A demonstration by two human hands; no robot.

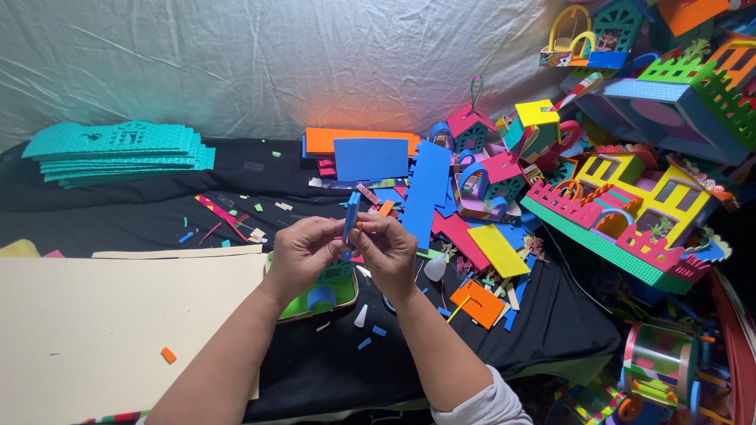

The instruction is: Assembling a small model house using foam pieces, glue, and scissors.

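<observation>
My left hand [303,252] and my right hand [387,248] meet above a black cloth, both pinching a narrow blue foam strip [350,214] that stands nearly upright between the fingertips. A small orange bit shows at the right fingertips. Under the hands lies a green foam base [295,308] with a teal piece and a blue cylinder [321,299] on it. A white glue cap [361,316] rests on the cloth just below.
A cream sheet [102,323] covers the near left. Teal cut-out panels [118,149] are stacked far left. Blue and orange foam sheets [370,153] lie behind. Finished colourful foam houses [630,205] crowd the right side. Scraps litter the cloth.
</observation>
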